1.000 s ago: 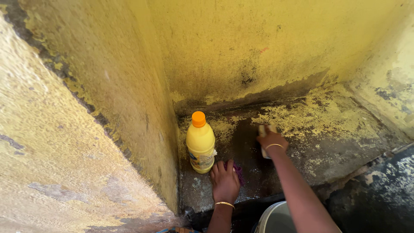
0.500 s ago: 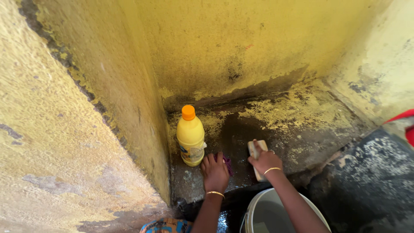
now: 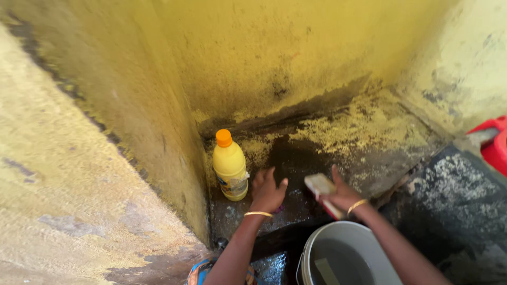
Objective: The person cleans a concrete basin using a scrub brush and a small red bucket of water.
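Observation:
My left hand rests palm down on the wet dark floor of a yellow-walled recess, fingers spread, with a bit of purple cloth just showing under it. A yellow plastic bottle with an orange cap stands upright just left of that hand, near the corner. My right hand grips a pale rectangular scrubbing brush, tilted and lifted near the ledge's front edge. Both wrists wear thin gold bangles.
A grey-white bucket sits below the ledge under my right arm. A red plastic object is at the right edge. Stained yellow walls close in the left, back and right. A rough dark slab lies at the right.
My right hand has pulled the brush back from the middle of the floor toward the front edge and tilted it up. The left hand stays on the cloth. The view has shifted right.

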